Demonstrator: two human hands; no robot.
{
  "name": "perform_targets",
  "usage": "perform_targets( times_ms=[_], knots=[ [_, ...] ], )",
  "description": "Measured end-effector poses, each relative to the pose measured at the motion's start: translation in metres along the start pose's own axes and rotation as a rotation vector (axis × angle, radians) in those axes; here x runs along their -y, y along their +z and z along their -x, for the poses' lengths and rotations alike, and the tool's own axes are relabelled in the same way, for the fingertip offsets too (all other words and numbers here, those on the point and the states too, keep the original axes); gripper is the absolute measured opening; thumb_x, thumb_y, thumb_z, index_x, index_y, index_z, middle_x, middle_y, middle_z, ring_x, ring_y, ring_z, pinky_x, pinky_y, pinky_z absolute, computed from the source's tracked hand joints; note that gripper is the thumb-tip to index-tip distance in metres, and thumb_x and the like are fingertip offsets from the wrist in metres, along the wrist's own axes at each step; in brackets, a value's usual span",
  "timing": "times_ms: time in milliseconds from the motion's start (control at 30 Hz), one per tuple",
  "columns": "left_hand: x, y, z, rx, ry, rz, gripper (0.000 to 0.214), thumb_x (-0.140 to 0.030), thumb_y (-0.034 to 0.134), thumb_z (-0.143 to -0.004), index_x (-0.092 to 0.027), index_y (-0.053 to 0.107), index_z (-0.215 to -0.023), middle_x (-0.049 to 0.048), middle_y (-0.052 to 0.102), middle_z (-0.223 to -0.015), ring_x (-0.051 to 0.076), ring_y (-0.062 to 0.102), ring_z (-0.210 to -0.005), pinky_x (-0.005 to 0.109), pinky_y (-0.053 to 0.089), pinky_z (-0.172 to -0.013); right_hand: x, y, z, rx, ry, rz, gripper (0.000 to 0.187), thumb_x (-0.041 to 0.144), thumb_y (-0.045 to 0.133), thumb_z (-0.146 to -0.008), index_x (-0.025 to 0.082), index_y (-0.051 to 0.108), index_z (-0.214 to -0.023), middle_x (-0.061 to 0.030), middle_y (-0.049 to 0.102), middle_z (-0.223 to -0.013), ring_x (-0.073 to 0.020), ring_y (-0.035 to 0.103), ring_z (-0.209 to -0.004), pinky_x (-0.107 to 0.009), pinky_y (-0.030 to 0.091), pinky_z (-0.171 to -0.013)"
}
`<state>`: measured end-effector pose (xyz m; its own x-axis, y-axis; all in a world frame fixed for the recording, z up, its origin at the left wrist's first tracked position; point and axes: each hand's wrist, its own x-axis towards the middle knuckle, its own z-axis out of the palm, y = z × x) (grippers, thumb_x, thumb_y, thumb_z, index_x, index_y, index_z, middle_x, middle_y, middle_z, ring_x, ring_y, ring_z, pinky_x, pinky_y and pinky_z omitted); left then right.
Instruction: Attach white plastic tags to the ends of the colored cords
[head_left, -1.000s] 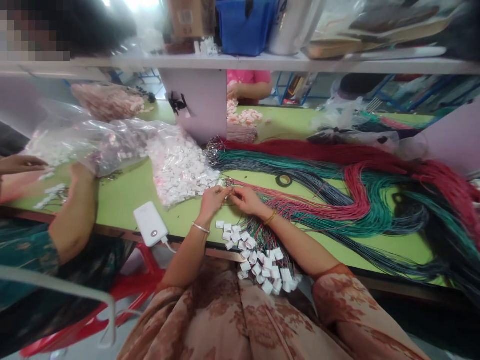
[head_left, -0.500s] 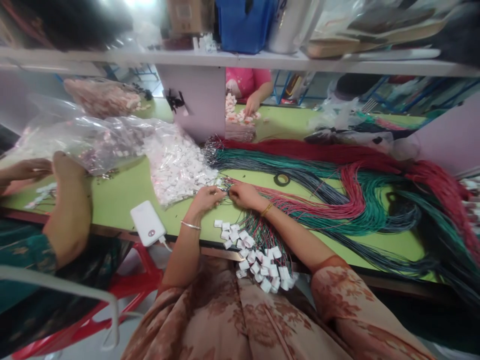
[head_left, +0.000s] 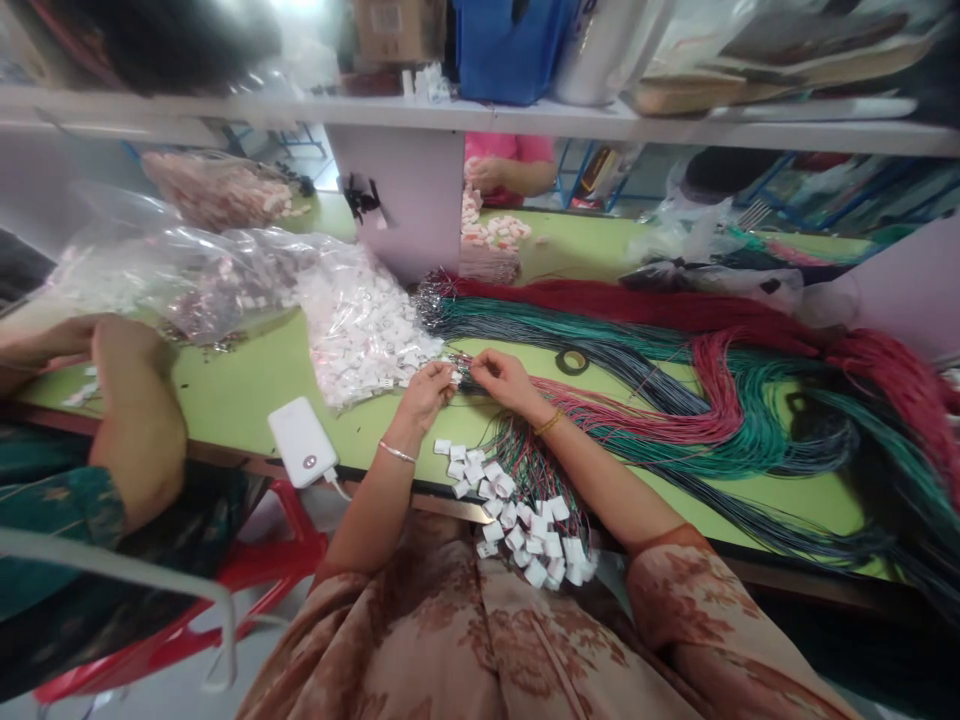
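My left hand [head_left: 426, 394] is closed in a pinch on a small white plug connector [head_left: 455, 378], just in front of the bag. Close by on the right, my right hand [head_left: 501, 380] pinches a thin wire at the ends of the red wires [head_left: 592, 398]; its fingertips partly hide the tip. Below my hands, a cluster of white connectors [head_left: 517, 520] on red, green and dark wires hangs over the table edge. A clear plastic bag [head_left: 364, 325] of loose white connectors lies beyond my left hand.
Long bundles of dark red wires [head_left: 600, 300], green wires [head_left: 739, 430] and grey wires [head_left: 652, 375] cover the green table's right side. A black tape roll [head_left: 572, 361] and a white power bank [head_left: 303, 442] lie there. A co-worker's arm [head_left: 139, 410] is at left; another person [head_left: 517, 165] sits opposite.
My right hand has drawn back slightly from the left, and the white connector now shows at my left fingertips. The person opposite has raised a hand from the pile.
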<state>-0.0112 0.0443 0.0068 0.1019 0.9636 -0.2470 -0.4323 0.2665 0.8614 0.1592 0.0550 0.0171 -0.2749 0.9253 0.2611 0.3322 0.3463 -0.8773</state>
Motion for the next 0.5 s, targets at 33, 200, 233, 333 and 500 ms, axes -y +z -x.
perform_targets(
  times_ms=[33, 200, 233, 333, 500],
  knots=[
    [0.0005, 0.001, -0.0002, 0.006, -0.011, 0.027, 0.022, -0.021, 0.078, -0.066, -0.014, 0.06, -0.076, -0.0026, 0.058, -0.066, 0.004, 0.053, -0.051, 0.014, 0.041, -0.049, 0.0015, 0.001, 0.0016, 0.0, 0.003, 0.004, 0.015, 0.032, 0.054, -0.078, 0.018, 0.056, -0.076, 0.0013, 0.057, -0.069, -0.0107, 0.044, -0.06, -0.023, 0.036, -0.059],
    [0.0021, 0.0016, -0.0024, -0.01, -0.04, 0.08, 0.015, -0.015, 0.075, -0.069, -0.012, 0.063, -0.077, -0.002, 0.057, -0.063, 0.004, 0.051, -0.049, 0.014, 0.04, -0.047, 0.0018, 0.0026, 0.0091, -0.05, 0.039, 0.018, 0.011, 0.028, 0.055, -0.072, 0.017, 0.056, -0.07, 0.0026, 0.054, -0.063, -0.0094, 0.042, -0.056, -0.022, 0.034, -0.056],
    [0.0023, 0.0014, -0.0027, -0.013, -0.042, 0.081, 0.015, -0.015, 0.075, -0.069, -0.012, 0.063, -0.077, -0.0018, 0.057, -0.063, 0.004, 0.051, -0.049, 0.014, 0.04, -0.047, 0.0012, 0.0023, 0.0098, -0.052, 0.043, 0.015, 0.011, 0.027, 0.055, -0.072, 0.017, 0.056, -0.07, 0.0026, 0.054, -0.063, -0.0094, 0.042, -0.056, -0.022, 0.034, -0.056],
    [0.0028, 0.0011, -0.0029, -0.014, -0.036, 0.073, 0.016, -0.016, 0.076, -0.068, -0.012, 0.063, -0.077, -0.001, 0.059, -0.064, 0.004, 0.052, -0.05, 0.015, 0.042, -0.049, -0.0001, 0.0013, 0.0095, -0.031, 0.046, 0.023, 0.011, 0.027, 0.054, -0.07, 0.016, 0.058, -0.07, 0.0022, 0.056, -0.064, -0.0091, 0.042, -0.057, -0.022, 0.034, -0.056],
    [0.0063, 0.0038, -0.0017, -0.022, 0.013, -0.017, 0.025, -0.03, 0.079, -0.068, -0.012, 0.062, -0.075, -0.0015, 0.059, -0.06, 0.004, 0.05, -0.049, 0.015, 0.038, -0.047, -0.0013, 0.0042, 0.0059, -0.005, 0.107, 0.061, 0.013, 0.029, 0.053, -0.068, 0.016, 0.057, -0.066, 0.0034, 0.051, -0.058, -0.0093, 0.04, -0.055, -0.022, 0.033, -0.055]
  ],
)
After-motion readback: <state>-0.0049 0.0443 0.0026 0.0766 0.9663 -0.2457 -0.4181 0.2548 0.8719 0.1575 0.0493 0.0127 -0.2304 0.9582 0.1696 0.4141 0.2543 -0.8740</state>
